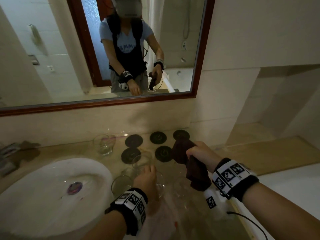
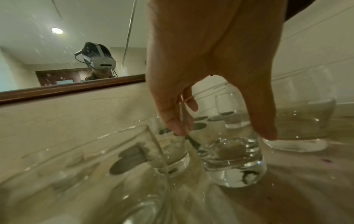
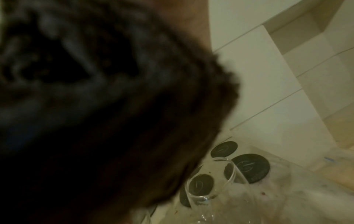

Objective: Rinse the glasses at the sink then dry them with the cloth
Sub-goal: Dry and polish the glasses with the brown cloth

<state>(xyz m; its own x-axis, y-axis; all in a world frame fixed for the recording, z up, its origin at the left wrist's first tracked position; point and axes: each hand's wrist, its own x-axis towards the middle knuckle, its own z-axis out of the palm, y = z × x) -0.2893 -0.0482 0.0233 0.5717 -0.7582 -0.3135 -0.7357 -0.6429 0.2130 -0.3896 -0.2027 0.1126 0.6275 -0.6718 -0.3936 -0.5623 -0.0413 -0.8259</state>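
The left hand [image 1: 146, 179] reaches down over a clear stemless glass [image 2: 232, 159] standing on the counter, thumb and fingers curved round its rim in a grip. The right hand [image 1: 201, 155] is raised beside it, fist closed round a crumpled dark brown cloth [image 1: 187, 163] that hangs below the knuckles.

A beige marble counter [image 1: 259, 153] runs along a cream tiled wall, under a large mirror in a dark wooden frame [image 1: 201, 49] that reflects the person. A round white basin [image 1: 52, 193] fills the counter's left side, its rim just beside the cluster of glasses; to the right the counter steps into a pale recess. Near the wall lie five round black coasters [image 1: 134, 140], close together, the cloth covering part of the rightmost. One more clear glass [image 1: 103, 144] stands apart behind the basin, and another [image 1: 121, 185] touches the basin's edge next to the left wrist.

In the right wrist view the cloth blots out most of the picture, blurred and dark. The transparent glasses overlap, so how many stand near the hands is hard to count. Grey objects at the far left edge are cut off.
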